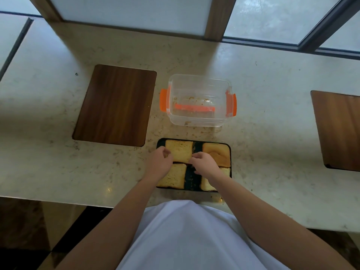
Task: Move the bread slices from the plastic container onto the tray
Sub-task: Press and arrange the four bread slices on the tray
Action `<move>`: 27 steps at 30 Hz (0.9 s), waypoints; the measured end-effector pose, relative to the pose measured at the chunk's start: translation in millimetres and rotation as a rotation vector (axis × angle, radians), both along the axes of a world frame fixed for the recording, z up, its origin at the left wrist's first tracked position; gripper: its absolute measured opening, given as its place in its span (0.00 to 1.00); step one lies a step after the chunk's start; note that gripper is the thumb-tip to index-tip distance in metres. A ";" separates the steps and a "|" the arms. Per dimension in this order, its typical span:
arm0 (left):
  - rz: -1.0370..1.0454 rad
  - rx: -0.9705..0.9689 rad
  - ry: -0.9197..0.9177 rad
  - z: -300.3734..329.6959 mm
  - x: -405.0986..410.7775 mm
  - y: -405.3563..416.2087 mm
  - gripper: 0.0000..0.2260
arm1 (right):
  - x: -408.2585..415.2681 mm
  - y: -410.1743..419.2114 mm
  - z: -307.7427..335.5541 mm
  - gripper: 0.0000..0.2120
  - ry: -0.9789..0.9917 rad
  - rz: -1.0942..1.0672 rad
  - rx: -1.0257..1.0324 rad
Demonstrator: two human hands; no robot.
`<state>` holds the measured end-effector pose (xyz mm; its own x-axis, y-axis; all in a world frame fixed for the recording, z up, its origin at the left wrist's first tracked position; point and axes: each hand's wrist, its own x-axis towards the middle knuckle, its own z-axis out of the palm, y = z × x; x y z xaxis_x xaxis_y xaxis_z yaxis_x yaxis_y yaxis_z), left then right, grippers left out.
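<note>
A dark tray (197, 145) lies near the counter's front edge with several bread slices on it. The far-left slice (180, 152) sits between my two hands. My left hand (158, 162) touches its left edge and my right hand (204, 164) its right near corner, fingers curled on the edges. A far-right slice (217, 153), a near-left slice (173, 177) and a near-right slice (206, 185), partly under my right forearm, also rest on the tray. The clear plastic container (198, 100) with orange clips stands behind the tray, holding only crumbs.
A brown wooden board (115, 105) lies to the left of the container, and another board (339, 129) at the right edge. The pale stone counter (272, 133) runs to a window wall behind. My white shirt fills the bottom.
</note>
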<state>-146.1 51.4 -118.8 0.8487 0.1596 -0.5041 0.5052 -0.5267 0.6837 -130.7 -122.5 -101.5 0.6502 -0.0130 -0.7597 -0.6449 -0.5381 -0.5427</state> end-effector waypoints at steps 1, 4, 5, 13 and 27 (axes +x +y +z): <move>0.006 -0.013 -0.009 1.2 -1.2 1.4 0.05 | -0.5 -0.3 1.4 0.25 0.004 -0.001 0.007; 0.053 -0.023 -0.057 3.3 -10.6 13.8 0.06 | -5.5 0.3 4.5 0.25 -0.008 -0.003 0.005; 0.073 -0.022 -0.049 3.2 -15.5 19.9 0.07 | -8.8 0.6 4.5 0.25 -0.014 -0.009 0.003; 0.160 -0.173 0.123 -3.9 -55.0 45.9 0.11 | -40.9 10.8 5.2 0.22 0.072 0.040 0.016; 0.164 -0.239 0.168 3.1 -50.2 27.9 0.09 | -45.8 0.4 7.5 0.21 0.040 0.047 0.015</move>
